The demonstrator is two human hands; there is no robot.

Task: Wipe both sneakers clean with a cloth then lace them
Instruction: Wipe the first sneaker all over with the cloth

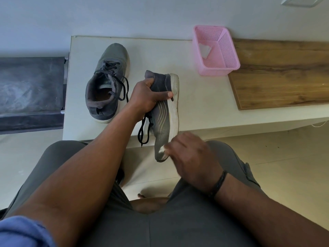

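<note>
Left hand [146, 97] grips grey mesh sneaker [164, 111] at collar, sole turned sideways, steadying toe for right hand [192, 157] pinching small white cloth [162, 149].

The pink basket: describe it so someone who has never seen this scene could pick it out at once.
Start at the white table against the wall. At its far edge, beside the wooden board, stands the pink basket. It is the only pink, perforated thing there, holding a crumpled white scrap, unlike the grey sneakers.
</note>
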